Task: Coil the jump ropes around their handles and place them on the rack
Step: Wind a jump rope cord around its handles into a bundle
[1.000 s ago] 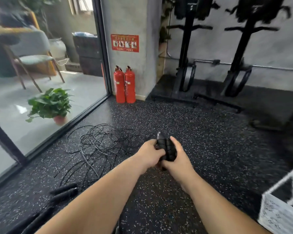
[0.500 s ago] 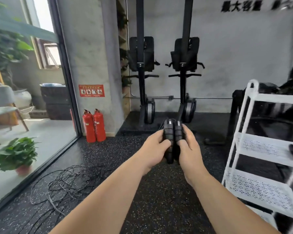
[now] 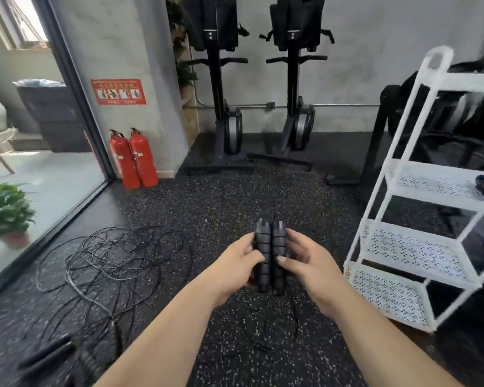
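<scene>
Right of my fingers, the white rack point(image 3: 414, 250) is standing near, ready for stowing. Left of them, loose jump ropes point(image 3: 115, 261) are lying tangled. With left hand point(image 3: 235, 269) and right hand point(image 3: 305, 263) I am clamping the paired handles point(image 3: 270, 258) upright, fingers curled round them, aligning them for coiling.

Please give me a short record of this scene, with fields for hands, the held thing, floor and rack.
jump rope handles: black pair, side by side, upright
left hand: grips the left one
right hand: grips the right one
loose ropes: tangled on the floor, at the left
rack: white, at the right, pair not yet on it
</scene>
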{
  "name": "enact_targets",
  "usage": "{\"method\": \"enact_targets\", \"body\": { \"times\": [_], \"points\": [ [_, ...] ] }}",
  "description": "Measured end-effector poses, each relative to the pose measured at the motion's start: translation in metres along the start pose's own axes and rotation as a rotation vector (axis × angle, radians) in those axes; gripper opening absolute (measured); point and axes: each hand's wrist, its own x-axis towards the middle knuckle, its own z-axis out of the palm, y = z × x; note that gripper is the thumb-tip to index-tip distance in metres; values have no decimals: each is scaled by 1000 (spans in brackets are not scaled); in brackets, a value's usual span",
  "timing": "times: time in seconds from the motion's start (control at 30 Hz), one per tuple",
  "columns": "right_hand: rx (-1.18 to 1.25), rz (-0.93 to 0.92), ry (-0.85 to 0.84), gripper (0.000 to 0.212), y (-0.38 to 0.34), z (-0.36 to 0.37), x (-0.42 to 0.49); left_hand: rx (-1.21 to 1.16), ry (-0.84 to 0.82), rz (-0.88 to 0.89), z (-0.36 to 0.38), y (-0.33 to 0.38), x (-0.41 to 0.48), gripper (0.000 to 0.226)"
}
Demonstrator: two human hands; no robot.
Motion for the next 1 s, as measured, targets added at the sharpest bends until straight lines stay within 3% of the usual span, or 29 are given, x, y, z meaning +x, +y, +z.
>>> {"method": "enact_targets", "body": {
  "times": [0.23,0.53,0.83,1.0],
  "points": [
    [-50,89,-50,65,41,5,32,-92,-10,-116,-12,-43,21,41],
    [-46,70,-119,66,49,10,77,-131,7,-81,-32,-47,46,42],
    [-145,80,-57,67,51,21,86,-117,37,-99,-36,-62,66,42],
    [-168,114,-8,73,59,27,85,-1,6,-82,-28,-72,71,64]
  ]
}}
